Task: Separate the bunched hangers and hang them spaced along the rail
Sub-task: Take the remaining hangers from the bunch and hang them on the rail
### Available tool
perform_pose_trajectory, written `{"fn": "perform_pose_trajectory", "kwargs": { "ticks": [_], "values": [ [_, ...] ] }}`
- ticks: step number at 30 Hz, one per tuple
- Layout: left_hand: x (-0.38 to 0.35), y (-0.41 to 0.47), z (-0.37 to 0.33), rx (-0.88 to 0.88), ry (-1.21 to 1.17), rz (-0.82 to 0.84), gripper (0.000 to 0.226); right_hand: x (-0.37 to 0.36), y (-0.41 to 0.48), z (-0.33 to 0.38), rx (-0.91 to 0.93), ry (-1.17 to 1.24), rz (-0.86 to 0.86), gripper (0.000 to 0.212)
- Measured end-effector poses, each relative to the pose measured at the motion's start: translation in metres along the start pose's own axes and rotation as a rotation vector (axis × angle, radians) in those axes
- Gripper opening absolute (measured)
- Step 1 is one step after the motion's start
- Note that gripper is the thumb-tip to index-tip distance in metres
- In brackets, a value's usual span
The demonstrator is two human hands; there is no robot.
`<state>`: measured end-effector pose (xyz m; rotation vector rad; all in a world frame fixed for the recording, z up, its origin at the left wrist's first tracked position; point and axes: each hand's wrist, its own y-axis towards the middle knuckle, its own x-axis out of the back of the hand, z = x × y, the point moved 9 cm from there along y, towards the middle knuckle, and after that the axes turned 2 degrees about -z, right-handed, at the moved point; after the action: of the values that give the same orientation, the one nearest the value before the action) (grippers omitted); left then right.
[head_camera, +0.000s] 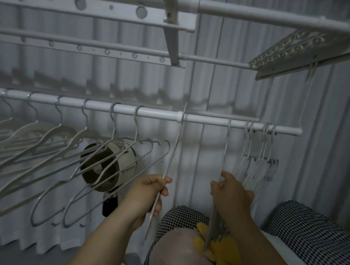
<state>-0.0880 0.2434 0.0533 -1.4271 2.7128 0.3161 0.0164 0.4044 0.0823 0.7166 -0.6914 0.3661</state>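
A white rail (157,112) runs across the middle of the view. Several white hangers (53,146) hang spaced along its left half. My left hand (148,193) grips one thin white hanger (174,150), seen edge-on, whose hook is at the rail's collar. My right hand (229,193) is closed around another edge-on hanger (225,151) hooked on the rail further right. A bunch of hangers (258,155) is packed together near the rail's right end, just beyond my right hand.
A round cream fan (107,165) stands behind the spaced hangers. Higher rack bars (91,8) and a folded peg frame (292,49) hang overhead. White curtains fill the background. Checked cushions (316,237) and a yellow thing (220,250) lie below my right arm.
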Motion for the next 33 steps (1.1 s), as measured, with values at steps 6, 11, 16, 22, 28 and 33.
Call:
{"fn": "perform_pose_trajectory", "kwargs": {
  "ticks": [6,11,16,22,28,33],
  "values": [
    [0.028,0.004,0.003,0.029,-0.002,-0.012,0.028,-0.015,-0.004,0.020,0.041,0.010,0.000,0.040],
    [0.031,0.005,-0.001,0.054,-0.051,0.042,0.028,-0.026,-0.007,0.032,0.054,0.066,0.006,0.042],
    [0.029,0.011,0.001,0.136,-0.203,0.117,0.028,-0.024,-0.010,0.037,0.061,0.104,0.002,0.040],
    [0.035,0.016,0.007,0.156,-0.258,0.089,0.030,-0.023,-0.014,0.038,0.053,0.090,0.008,0.037],
    [0.040,0.015,0.007,0.186,-0.248,0.092,0.030,-0.033,-0.015,0.043,0.046,0.101,0.047,0.042],
    [0.049,0.011,0.007,0.167,-0.254,0.066,0.031,-0.038,-0.017,0.052,0.070,0.138,0.056,0.041]
  ]
}}
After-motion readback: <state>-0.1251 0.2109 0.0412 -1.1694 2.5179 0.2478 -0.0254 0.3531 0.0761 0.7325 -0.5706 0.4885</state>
